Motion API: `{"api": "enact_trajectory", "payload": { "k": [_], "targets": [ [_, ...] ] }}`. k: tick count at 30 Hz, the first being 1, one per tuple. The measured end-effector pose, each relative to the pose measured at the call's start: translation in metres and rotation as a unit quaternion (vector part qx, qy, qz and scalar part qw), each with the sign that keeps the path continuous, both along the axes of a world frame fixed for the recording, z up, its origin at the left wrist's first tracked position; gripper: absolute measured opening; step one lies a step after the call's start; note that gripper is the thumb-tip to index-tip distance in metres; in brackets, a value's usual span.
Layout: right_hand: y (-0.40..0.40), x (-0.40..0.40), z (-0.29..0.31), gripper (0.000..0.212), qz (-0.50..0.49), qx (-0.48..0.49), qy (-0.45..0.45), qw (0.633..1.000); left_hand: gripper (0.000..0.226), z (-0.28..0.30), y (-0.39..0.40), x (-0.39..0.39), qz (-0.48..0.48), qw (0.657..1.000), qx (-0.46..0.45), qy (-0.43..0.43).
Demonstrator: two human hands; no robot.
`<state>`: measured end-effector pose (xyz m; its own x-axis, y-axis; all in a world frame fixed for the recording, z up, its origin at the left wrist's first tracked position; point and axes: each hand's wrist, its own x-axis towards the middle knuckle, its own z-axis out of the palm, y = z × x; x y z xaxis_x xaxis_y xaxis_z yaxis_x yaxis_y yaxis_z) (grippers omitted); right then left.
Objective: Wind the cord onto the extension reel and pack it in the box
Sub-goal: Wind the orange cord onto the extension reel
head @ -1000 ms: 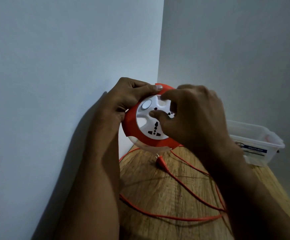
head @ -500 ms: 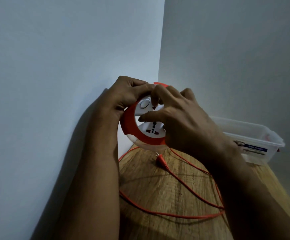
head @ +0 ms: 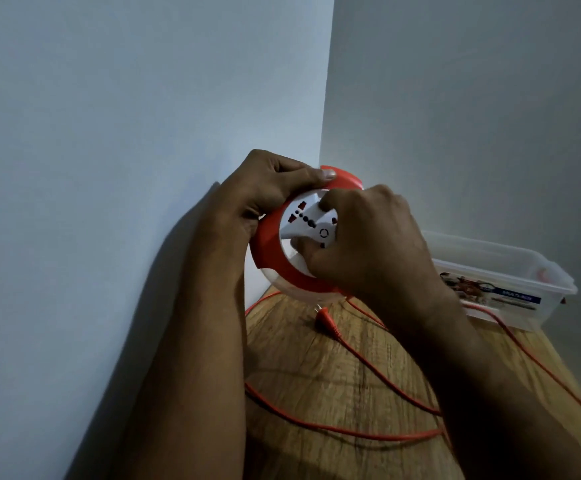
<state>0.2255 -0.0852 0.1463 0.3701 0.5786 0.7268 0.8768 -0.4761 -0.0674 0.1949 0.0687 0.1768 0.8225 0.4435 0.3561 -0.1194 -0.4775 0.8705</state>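
Observation:
A round extension reel (head: 271, 251) with a red outer ring and a white socket hub is held up above the table. My left hand (head: 268, 192) grips the red ring at its upper left, thumb on top. My right hand (head: 365, 244) pinches the white hub from the right. The orange cord (head: 361, 433) lies in loose loops on the wooden table below, and its plug (head: 327, 322) rests under the reel. A clear plastic box (head: 503, 285) with a printed label stands open at the back right.
The wooden table (head: 316, 382) sits in a corner between a pale wall on the left and another behind. One cord loop runs along the table's right side in front of the box. My forearms cover the near part of the table.
The white hub has rotated: the round button moved from upper left to the lower right, and the socket holes now sit at the upper left. My right hand shifted its grip on the hub.

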Motion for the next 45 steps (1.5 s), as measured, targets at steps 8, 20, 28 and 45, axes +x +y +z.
{"api": "enact_trajectory", "payload": {
  "k": [8,20,28,45],
  "targets": [
    [-0.026,-0.003,0.026,0.054,0.066,-0.182,-0.086,0.977,0.015,0.002,0.005,-0.002,-0.004,1.0,0.028,-0.009],
    [-0.012,0.008,0.007,0.056,0.007,-0.192,-0.16,0.968,0.019,0.001,0.004,0.0,-0.006,1.0,0.029,-0.002],
    [0.001,0.007,-0.008,0.051,-0.002,0.041,-0.075,0.996,0.021,0.0,0.003,-0.001,-0.002,1.0,-0.002,-0.005],
    [-0.018,-0.007,0.015,0.07,-0.005,-0.24,-0.127,0.962,0.024,0.0,0.008,-0.002,0.01,0.999,0.053,0.003]
  ]
}}
